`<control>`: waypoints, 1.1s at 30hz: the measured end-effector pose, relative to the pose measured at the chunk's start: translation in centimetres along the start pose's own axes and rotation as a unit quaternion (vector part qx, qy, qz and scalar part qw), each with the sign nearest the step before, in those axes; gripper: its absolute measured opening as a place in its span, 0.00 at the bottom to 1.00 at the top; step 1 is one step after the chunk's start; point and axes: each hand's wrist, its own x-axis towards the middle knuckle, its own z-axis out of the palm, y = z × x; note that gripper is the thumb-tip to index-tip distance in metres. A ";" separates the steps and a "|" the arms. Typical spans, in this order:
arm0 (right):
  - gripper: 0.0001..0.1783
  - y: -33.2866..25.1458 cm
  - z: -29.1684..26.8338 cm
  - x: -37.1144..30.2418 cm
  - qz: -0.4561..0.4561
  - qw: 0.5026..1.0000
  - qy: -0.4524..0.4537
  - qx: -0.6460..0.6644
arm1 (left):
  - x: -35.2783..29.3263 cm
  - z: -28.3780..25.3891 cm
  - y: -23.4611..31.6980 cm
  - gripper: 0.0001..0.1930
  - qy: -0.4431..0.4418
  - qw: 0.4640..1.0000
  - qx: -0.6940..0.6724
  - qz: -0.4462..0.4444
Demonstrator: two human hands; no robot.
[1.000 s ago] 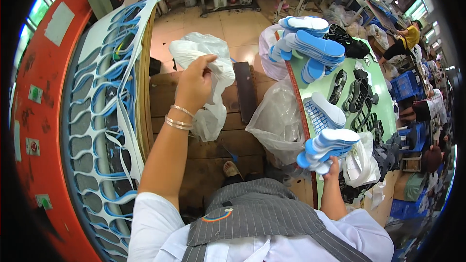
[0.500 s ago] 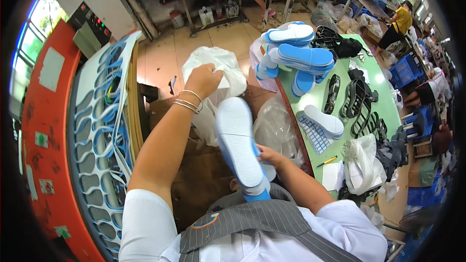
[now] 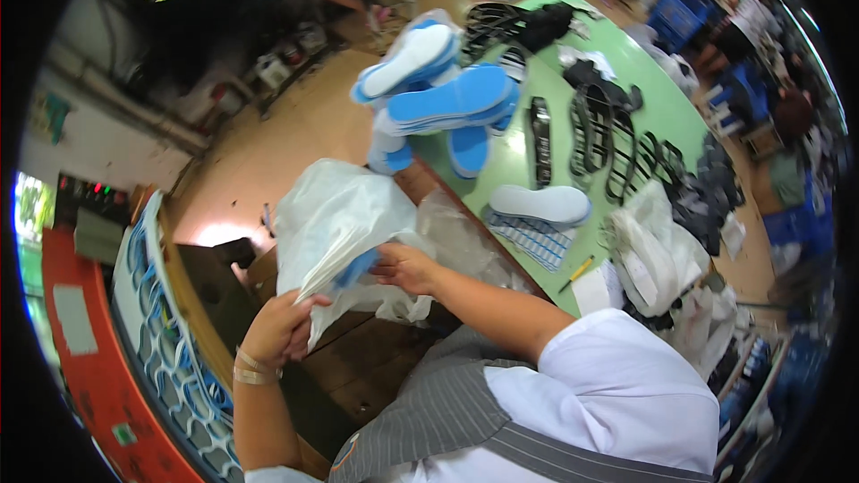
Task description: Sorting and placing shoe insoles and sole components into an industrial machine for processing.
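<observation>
Head view, left hand: closed on the edge of a white bag.
White bag: between both hands.
Blue item: at its mouth.
Right hand: beside that; grip unclear.
Stacked soles: on green table.

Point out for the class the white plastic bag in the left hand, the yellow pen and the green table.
White plastic bag (image 3: 342, 213): head view, on its puffed-out middle.
Yellow pen (image 3: 576, 275): head view, on its barrel.
Green table (image 3: 631, 49): head view, on a bare part of its top.
</observation>
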 end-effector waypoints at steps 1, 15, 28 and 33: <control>0.22 -0.5 0.6 -1.0 -0.013 1.000 0.005 -0.018 | -0.7 -0.2 -0.8 0.15 0.001 0.997 -0.075 0.031; 0.33 -15.7 -21.8 -8.7 -0.193 0.668 0.677 0.241 | 1.3 -1.7 2.0 0.17 0.160 0.931 -0.258 0.204; 0.26 -10.7 -12.2 -12.2 -0.350 0.890 0.257 0.135 | -0.4 -3.5 0.6 0.26 0.065 0.895 -0.384 0.218; 0.31 -3.2 -0.3 -6.0 -0.277 0.948 0.110 -0.114 | 1.1 -4.0 0.5 0.25 -0.055 0.905 -0.373 0.196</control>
